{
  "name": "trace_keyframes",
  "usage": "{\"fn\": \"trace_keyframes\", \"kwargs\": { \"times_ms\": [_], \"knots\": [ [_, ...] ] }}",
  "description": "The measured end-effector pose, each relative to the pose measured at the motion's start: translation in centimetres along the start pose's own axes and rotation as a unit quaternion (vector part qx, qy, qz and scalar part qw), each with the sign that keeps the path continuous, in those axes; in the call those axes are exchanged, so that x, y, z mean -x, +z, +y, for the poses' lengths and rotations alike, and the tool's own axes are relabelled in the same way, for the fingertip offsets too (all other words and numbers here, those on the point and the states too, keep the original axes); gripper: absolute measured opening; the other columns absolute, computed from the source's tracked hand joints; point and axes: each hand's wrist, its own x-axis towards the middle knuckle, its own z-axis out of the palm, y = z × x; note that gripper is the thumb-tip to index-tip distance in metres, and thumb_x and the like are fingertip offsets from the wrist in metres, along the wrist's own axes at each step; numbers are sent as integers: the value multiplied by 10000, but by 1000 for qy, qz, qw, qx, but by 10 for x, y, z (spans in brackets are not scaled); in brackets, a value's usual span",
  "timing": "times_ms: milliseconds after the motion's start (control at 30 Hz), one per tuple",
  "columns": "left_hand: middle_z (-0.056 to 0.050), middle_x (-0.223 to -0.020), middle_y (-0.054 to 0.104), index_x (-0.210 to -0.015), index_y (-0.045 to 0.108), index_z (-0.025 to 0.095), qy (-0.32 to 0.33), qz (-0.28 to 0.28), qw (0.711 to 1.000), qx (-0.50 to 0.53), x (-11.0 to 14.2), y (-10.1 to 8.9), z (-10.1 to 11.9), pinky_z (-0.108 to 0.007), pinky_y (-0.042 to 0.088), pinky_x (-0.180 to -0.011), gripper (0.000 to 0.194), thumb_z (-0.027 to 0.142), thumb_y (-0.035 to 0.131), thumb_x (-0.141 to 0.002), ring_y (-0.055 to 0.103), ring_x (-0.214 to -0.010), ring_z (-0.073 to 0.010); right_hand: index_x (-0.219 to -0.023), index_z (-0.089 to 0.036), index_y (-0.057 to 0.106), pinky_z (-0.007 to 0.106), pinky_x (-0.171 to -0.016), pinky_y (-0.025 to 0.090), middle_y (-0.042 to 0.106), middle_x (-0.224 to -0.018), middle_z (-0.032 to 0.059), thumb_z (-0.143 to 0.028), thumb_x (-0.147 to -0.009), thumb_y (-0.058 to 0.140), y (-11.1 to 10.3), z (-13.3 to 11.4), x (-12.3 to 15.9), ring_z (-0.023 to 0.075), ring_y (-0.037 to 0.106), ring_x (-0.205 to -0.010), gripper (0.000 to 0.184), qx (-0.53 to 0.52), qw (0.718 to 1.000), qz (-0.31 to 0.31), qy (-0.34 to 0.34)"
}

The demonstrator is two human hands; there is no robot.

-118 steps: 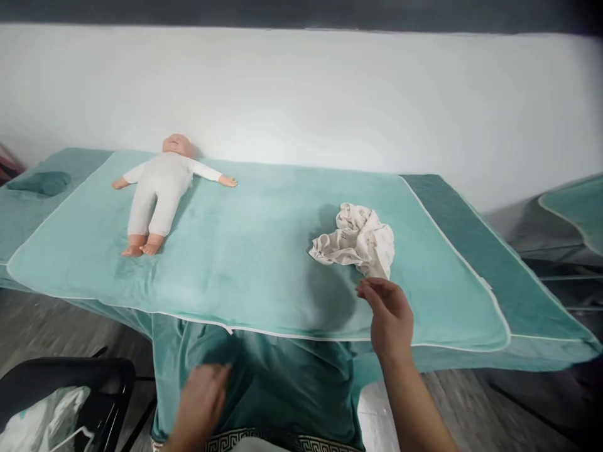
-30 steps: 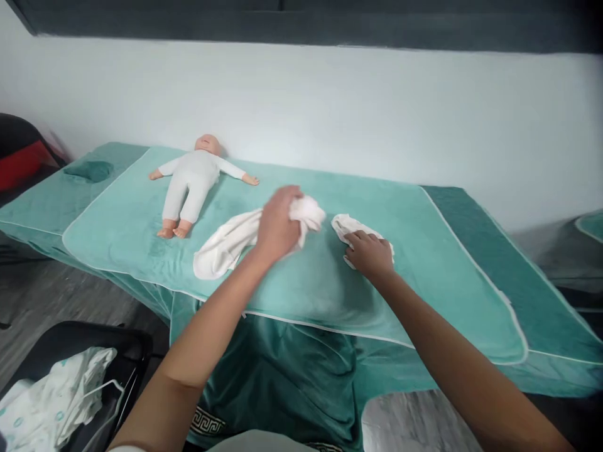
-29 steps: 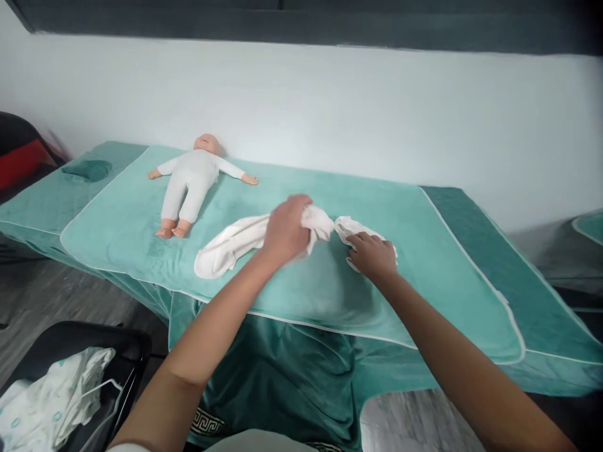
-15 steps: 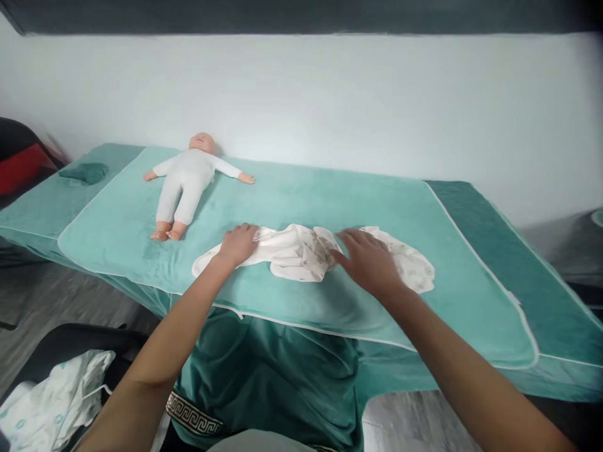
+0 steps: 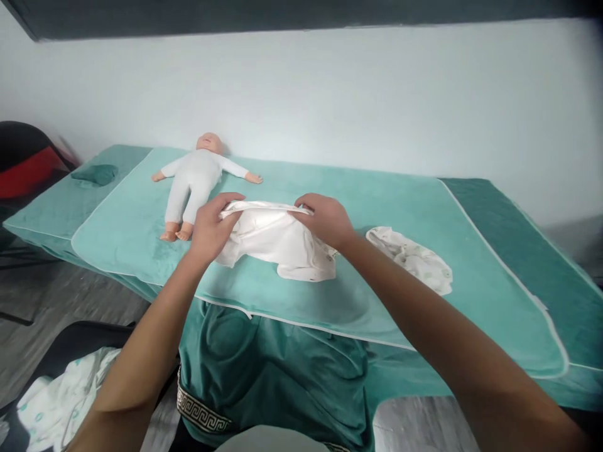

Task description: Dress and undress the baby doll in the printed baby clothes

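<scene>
A white baby garment (image 5: pixel 271 235) hangs between my two hands, its top edge raised off the green mat and its lower folds resting on it. My left hand (image 5: pixel 214 226) pinches the left end of that edge, thumb on the near side. At the right end, my right hand (image 5: pixel 325 220) grips the same edge between thumb and fingers. Part of the garment is hidden behind the right hand. To the right, a second white printed cloth piece (image 5: pixel 409 257) lies crumpled on the mat. A baby doll (image 5: pixel 195 176) in a white suit lies on its back beyond my left hand.
The green mat (image 5: pixel 377 201) with white piping covers a long table against a white wall. A small dark green cushion (image 5: pixel 95 174) lies at the far left. Printed white cloth (image 5: pixel 63 398) sits on a black chair at the lower left. Another chair (image 5: pixel 28 163) stands further back.
Both hands have closed on the garment's edge and lifted it from the mat. The right hand has moved left, away from the second cloth piece. The view has shifted slightly.
</scene>
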Motion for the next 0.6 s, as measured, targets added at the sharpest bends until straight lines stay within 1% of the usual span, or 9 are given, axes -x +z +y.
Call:
{"fn": "trace_keyframes", "kwargs": {
  "times_ms": [67,100,133,167,233,333,400,500,600],
  "knots": [
    [-22,-1045,762,-1037,712,237,32,-56,996,-64,-4,-13,6,-321,522,-907,176,305,599,-921,697,-1003,-225,-1085,-259,716,356,-824,503,748,-1126,45,-284,-928,546,-21,0,5,264,680,-1003,232,28,999,35,-8],
    [-23,-1004,754,-1002,700,237,44,-72,991,-103,-5,-17,7,-321,514,-871,140,313,617,-918,694,-966,-228,-1105,-259,712,364,-843,512,742,-1148,51,-240,-913,521,-28,3,9,271,678,-1031,271,48,998,50,-5],
    [-25,-980,741,-981,682,235,51,-74,986,-138,-6,-20,7,-318,504,-836,110,303,628,-913,688,-943,-230,-1116,-257,709,374,-862,520,738,-1162,59,-212,-899,500,-33,9,13,279,676,-1054,304,62,996,60,1],
    [-28,-977,727,-977,662,233,53,-59,983,-167,-7,-21,6,-314,491,-806,86,272,630,-907,679,-933,-231,-1113,-252,708,383,-884,528,739,-1166,65,-195,-885,484,-36,15,18,285,676,-1069,325,67,995,67,11],
    [-36,-997,699,-974,620,226,46,0,979,-197,-6,-19,1,-306,465,-766,103,187,621,-878,661,-926,-226,-1074,-237,711,398,-926,539,751,-1143,74,-166,-841,466,-39,31,29,288,685,-1070,345,49,995,79,41],
    [-37,-983,656,-940,564,220,13,88,979,-183,-1,-15,-4,-303,449,-767,131,126,605,-858,634,-890,-204,-1029,-236,718,394,-916,561,774,-1091,68,-153,-775,456,-41,49,49,277,709,-1023,374,3,991,101,89],
    [-27,-956,634,-934,541,224,-4,127,979,-158,2,-13,-4,-303,454,-786,130,138,610,-866,619,-873,-191,-1023,-244,731,388,-878,574,783,-1064,58,-170,-773,465,-48,52,60,272,720,-991,373,-14,987,116,108],
    [-15,-929,633,-945,537,230,-22,164,975,-146,1,-14,-1,-302,471,-794,130,178,630,-871,610,-858,-186,-1010,-246,763,407,-878,572,790,-1037,49,-187,-770,490,-66,48,65,278,725,-981,368,-3,987,124,102],
    [-32,-956,657,-981,556,236,-40,160,972,-167,-12,-12,-3,-319,491,-790,122,223,633,-889,633,-889,-219,-991,-255,784,437,-899,561,793,-1059,49,-188,-773,510,-82,49,48,301,712,-1018,357,51,988,104,104]
  ]
}}
